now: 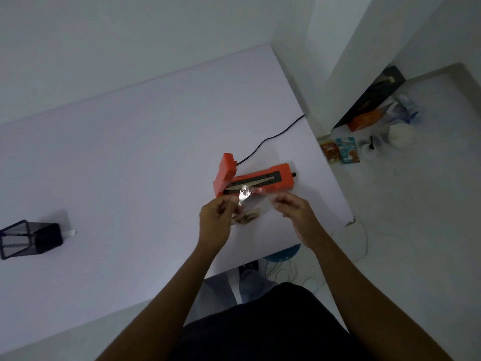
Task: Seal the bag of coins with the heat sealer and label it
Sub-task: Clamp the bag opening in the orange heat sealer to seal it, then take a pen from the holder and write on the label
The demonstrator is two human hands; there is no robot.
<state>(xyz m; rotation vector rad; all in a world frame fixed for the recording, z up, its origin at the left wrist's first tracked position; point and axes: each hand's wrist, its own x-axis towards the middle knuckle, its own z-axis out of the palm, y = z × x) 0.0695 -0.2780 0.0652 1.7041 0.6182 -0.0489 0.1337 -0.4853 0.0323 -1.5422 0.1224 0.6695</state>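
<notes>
Near the white table's [130, 152] right edge, the left hand [217, 213] and right hand [291, 208] pinch the clear plastic bag of coins [247, 204], its mouth lying across the open orange heat sealer [253, 179]; sealing and labelling apparently remain undone.

Sealer [253, 178] behind bag [247, 204]

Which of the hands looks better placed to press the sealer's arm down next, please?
Probably the left hand: the raised lid of the heat sealer stands just beyond it, while the right hand holds the bag further away.
</notes>
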